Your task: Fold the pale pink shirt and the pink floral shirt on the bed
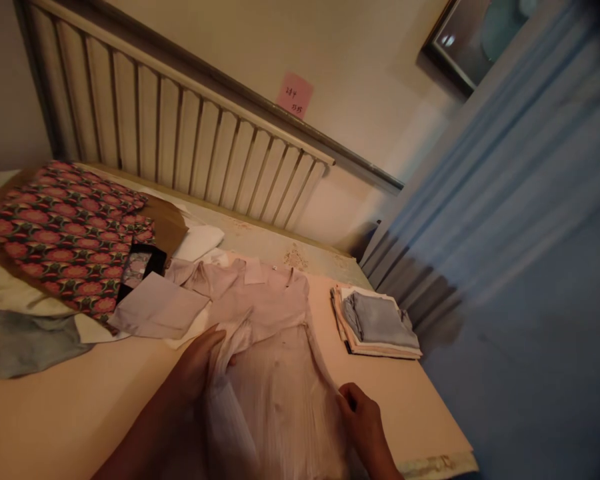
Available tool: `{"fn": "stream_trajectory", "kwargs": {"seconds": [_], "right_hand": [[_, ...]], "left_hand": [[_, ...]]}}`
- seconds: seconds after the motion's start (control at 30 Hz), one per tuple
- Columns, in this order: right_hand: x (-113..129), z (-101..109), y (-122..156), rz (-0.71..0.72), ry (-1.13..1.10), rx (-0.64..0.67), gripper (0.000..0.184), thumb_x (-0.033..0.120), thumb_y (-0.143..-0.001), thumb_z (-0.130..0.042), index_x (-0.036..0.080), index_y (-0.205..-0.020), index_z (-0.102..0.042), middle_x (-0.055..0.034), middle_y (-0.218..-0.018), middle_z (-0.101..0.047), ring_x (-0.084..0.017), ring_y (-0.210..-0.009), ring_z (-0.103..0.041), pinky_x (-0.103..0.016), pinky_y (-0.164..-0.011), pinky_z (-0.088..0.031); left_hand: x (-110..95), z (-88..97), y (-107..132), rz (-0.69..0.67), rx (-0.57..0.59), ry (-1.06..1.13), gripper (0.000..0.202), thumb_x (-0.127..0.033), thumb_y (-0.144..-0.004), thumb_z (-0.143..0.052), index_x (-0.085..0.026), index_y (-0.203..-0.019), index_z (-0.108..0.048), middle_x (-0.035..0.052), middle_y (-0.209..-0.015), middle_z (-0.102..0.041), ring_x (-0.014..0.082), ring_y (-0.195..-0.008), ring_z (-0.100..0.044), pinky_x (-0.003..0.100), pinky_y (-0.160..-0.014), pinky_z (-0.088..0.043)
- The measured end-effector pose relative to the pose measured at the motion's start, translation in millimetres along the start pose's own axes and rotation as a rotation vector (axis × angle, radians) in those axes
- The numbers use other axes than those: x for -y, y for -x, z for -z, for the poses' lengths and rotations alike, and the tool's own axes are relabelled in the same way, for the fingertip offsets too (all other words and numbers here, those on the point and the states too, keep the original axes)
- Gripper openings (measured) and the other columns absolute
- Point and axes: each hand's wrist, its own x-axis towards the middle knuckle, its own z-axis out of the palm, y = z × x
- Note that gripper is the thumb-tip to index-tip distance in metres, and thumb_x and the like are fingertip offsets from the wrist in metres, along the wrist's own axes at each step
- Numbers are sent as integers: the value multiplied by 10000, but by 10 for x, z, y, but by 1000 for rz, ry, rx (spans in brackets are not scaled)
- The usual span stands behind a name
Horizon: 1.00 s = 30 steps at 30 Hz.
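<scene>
The head view showed a pale pink, buttoned cloth garment (280, 373) between both hands' fingers, spread over a flat peach-coloured surface (410, 407). The left hand (197, 363) had its fingers curled partly closed around one edge; the right hand (363, 420) had its fingers pinched tight on the opposite edge. Beyond the right fingers lay a neat stack of folded cloth (377, 327) topped with grey; beyond the left ones, a red-and-black floral-patterned garment (70, 233).

The shirt (277, 383) at six o'clock is pale mauve-pink. At nine o'clock, a flowered garment (65, 233) repeats rows of red-pink blooms on a dark ground. Folded cloth (380, 320) at four o'clock is slate grey; the curtain (545, 240) at three, blue; the note (296, 95) at twelve, pink.
</scene>
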Motion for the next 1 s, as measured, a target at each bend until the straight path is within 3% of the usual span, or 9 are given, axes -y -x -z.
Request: {"fn": "stream_trajectory", "kwargs": {"seconds": [0.27,0.37,0.57,0.8,1.0], "right_hand": [[393,-100,193,83,3,62,278,449,-856,-485,236,-702,-574,-7,-614,-602,-176,-591,-551,-260,-563,-387],[474,-183,236,84,-1,78,330,494,-864,-483,236,-684,-583,-19,-619,-618,-179,-597,-553,-262,-566,-401],[485,-273,295,98,7,151,284,442,-864,-464,234,-719,-592,-26,-661,-633,-182,-626,-558,-260,-606,-411],[438,-271,294,78,-33,127,246,402,-871,-485,224,-723,-568,8,-623,-568,-164,-612,-522,-242,-569,-367],[560,-276,362,110,-151,474,156,322,-821,-564,205,-742,-631,26,-652,-594,-145,-654,-541,-215,-596,-381]], "left_hand": [[-78,83,-41,-135,138,-47,406,-476,-743,-695,-184,-1003,-584,-43,-561,-614,142,-433,-566,215,-394,-403],[-110,105,-50,-173,131,3,414,-457,-744,-695,-179,-1038,-609,-34,-592,-639,139,-436,-572,221,-407,-420],[-161,93,6,-133,111,97,354,-471,-796,-636,-178,-995,-633,14,-652,-691,158,-481,-624,233,-435,-479],[-127,86,-35,-132,73,103,323,-406,-829,-628,-181,-1059,-652,57,-791,-748,194,-614,-703,260,-524,-548],[-194,27,-15,-73,53,140,297,-366,-845,-595,-148,-1033,-667,77,-766,-748,187,-582,-695,257,-523,-551]]}}
